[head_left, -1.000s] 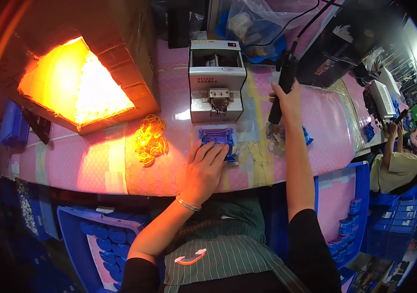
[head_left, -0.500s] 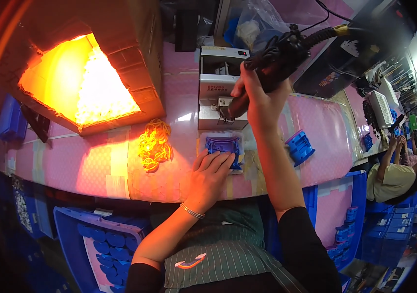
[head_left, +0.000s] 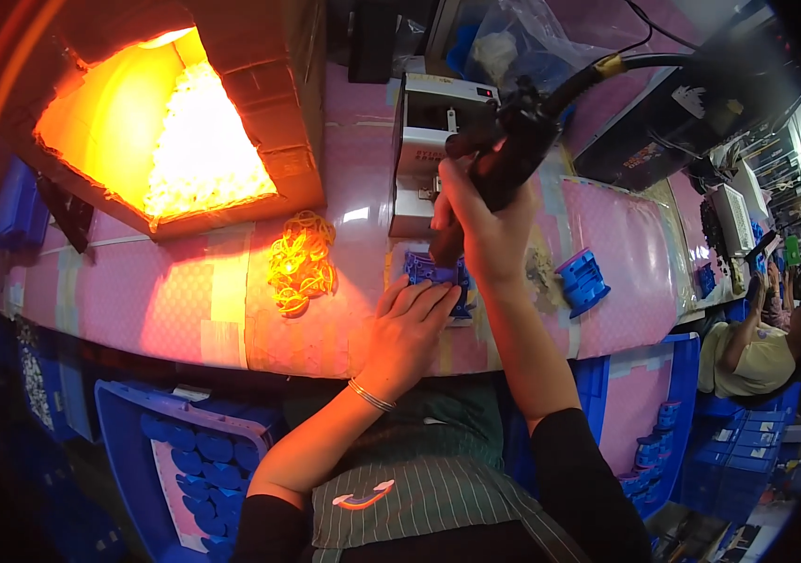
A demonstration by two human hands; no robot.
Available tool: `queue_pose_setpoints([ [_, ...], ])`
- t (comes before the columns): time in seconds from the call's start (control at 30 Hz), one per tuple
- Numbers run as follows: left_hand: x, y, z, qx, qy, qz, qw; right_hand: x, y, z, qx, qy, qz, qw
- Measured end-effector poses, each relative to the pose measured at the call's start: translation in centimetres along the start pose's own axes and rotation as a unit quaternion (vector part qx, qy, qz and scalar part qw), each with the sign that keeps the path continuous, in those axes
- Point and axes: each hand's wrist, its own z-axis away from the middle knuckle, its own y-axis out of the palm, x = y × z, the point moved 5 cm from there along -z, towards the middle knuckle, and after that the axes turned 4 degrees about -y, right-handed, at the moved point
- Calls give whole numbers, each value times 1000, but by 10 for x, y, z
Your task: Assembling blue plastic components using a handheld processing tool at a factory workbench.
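Head view shows a pink surface (head_left: 138, 300) seen from above, with the person's two forearms coming in from the lower edge. At the far left a blue bin (head_left: 16, 202) stands at the edge of the surface. Next to it is an open cardboard box (head_left: 260, 84), and its inside is lit very bright orange and yellow, so the contents cannot be told. Just below the right corner of the box lies a pile of yellow rubber bands (head_left: 299, 263), loose on the surface. Under the surface, at lower left, a blue tray (head_left: 119, 422) holds round blue parts.

Near the middle, the left hand (head_left: 410, 324) lies flat with the fingers stretched out, not grasping anything; its fingertips press on the near edge of a small blue plastic part (head_left: 433, 274), which lies on the surface just in front of a grey and white machine (head_left: 429, 141). A thin bracelet is on the left wrist.

The right hand (head_left: 480, 220) is clenched around the handle of a black power screwdriver (head_left: 504, 155), which hangs on a thick black cable running to the upper right. The tool is tilted, and its tip points down at the blue plastic part; I cannot tell if the tip touches it.

Farther right, a stack of blue plastic pieces (head_left: 583, 280) lies on the surface, well apart from the hands. At the far right another person in a yellow shirt (head_left: 748, 352) sits at a neighbouring place.
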Motion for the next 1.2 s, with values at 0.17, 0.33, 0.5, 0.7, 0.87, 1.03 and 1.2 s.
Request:
queue_pose_setpoints([
  [0.17,1,1,2,-12,5,-6,1000,-19,1,10,11,4,-18,1000],
  [0.33,7,-1,4,-13,-3,-9,1000,-28,1,22,40,-52,50,997],
  [0.5,0,3,-3,10,8,-3,1000,-30,-21,29,83,-113,106,984],
  [0.7,21,16,15,4,-5,-5,1000,-51,3,38,24,-238,177,955],
  [0.87,19,14,13,6,42,-64,997,-25,5,41,31,-181,53,982],
  [1.03,4,12,4,15,46,-58,997,-19,-6,28,-53,-174,74,980],
  [1.2,3,9,-1,15,41,-55,998,0,-19,3,-97,-169,49,980],
])
